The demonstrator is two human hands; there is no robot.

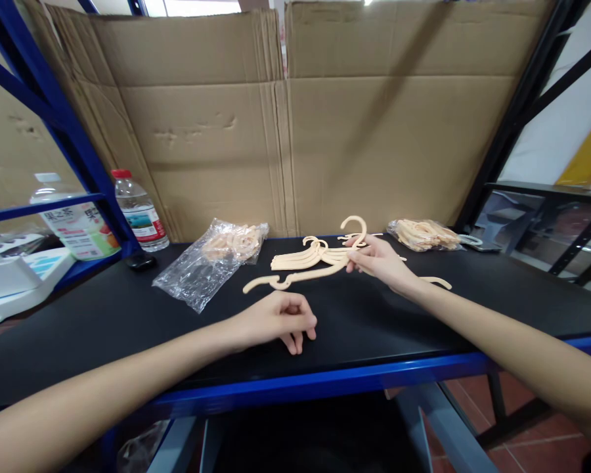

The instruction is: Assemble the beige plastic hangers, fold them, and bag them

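Pinched in my right hand (374, 259) is a cream plastic clothes hanger (315, 273), gripped at the middle just below its hook. The hanger is raised a little over the table, hook upward, one arm reaching left and the other partly hidden behind my hand and forearm. My left hand (283, 322) is loosely curled above the front of the table, thumb against the fingers, with nothing visible in it. Behind the held hanger lies a fanned pile of similar hangers (295, 261), partly covered by my right hand.
A clear plastic bag (201, 263) with cream pieces lies left of the pile. Another bagged bundle (423, 234) sits at the back right. A red-capped bottle (140, 213) and a black object (140, 261) stand at left. Cardboard (201, 144) walls the back; a blue rail (325, 381) edges the front.
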